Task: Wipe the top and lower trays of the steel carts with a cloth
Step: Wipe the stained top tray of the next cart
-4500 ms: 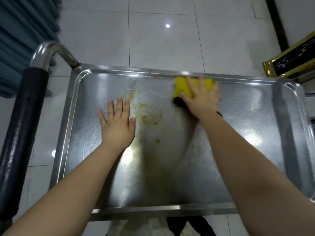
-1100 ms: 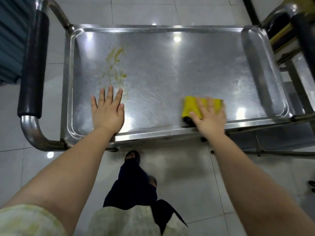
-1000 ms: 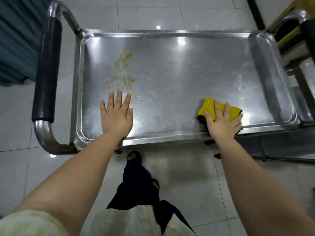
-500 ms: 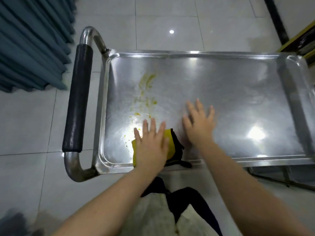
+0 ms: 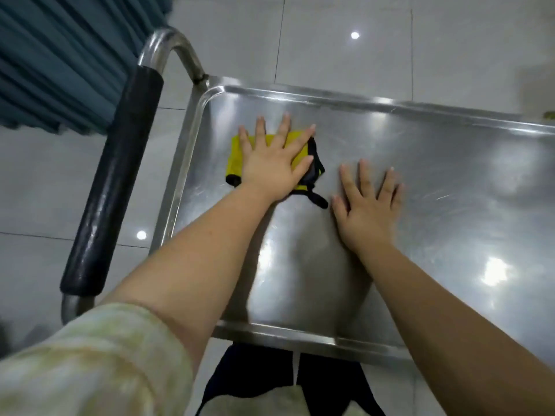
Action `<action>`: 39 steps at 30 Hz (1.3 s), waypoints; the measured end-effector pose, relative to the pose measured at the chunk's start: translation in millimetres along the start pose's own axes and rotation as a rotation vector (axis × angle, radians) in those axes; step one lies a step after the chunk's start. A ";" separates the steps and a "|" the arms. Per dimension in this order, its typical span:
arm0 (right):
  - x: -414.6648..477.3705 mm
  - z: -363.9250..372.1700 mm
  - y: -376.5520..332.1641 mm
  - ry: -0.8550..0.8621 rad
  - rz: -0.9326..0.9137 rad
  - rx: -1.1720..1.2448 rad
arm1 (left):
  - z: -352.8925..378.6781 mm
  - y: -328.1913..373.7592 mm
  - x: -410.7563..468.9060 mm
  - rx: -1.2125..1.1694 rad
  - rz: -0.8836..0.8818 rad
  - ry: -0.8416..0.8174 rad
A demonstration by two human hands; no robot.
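Note:
The steel cart's top tray (image 5: 450, 181) fills the middle and right of the head view. A yellow cloth with a black edge (image 5: 237, 151) lies flat near the tray's far left corner. My left hand (image 5: 273, 163) presses on the cloth with straight, spread fingers. My right hand (image 5: 368, 205) rests flat on the bare steel just right of the cloth, fingers spread. No yellow stains show on the tray; the cloth and my left hand cover the spot where they were. The lower tray is hidden under the top one.
The cart's push handle with a black grip (image 5: 117, 181) runs along the tray's left side. A teal curtain (image 5: 60, 55) hangs at the upper left. Grey floor tiles (image 5: 345, 49) lie beyond the cart. My legs stand against the tray's near edge.
The cloth passed from my right hand to my left. My left hand has pushed it from the near edge up over the yellow stains toward the far left corner. My right hand lies flat beside it.

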State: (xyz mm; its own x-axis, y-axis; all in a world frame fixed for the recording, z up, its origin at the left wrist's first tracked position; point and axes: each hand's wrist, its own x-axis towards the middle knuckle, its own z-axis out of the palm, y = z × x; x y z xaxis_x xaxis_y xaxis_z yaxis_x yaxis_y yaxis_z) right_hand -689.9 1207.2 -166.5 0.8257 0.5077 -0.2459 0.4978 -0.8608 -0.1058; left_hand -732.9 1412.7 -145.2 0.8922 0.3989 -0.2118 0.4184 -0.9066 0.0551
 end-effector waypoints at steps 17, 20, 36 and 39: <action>0.0 -8.6 1.5 -0.124 -0.040 0.012 | 34.4 62.5 -160.1 -0.144 -0.447 -0.025; -0.2 -6.3 -0.4 -0.108 -0.020 0.024 | 23.8 44.3 -92.0 -0.129 -0.367 0.010; -17.1 -0.5 -8.6 -0.083 -0.044 -0.005 | 34.5 39.6 -161.0 -0.068 -0.156 -0.052; -16.6 2.3 -8.5 -0.062 -0.026 -0.003 | 27.0 31.3 -99.1 -0.067 -0.189 0.016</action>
State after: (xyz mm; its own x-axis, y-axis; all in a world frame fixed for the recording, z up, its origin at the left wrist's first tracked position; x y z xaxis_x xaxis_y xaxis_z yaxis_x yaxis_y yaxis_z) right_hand -708.5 1206.0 -163.7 0.7947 0.5263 -0.3024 0.5193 -0.8474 -0.1104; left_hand -812.8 1341.1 -148.9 0.7991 0.5638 -0.2089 0.5886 -0.8044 0.0806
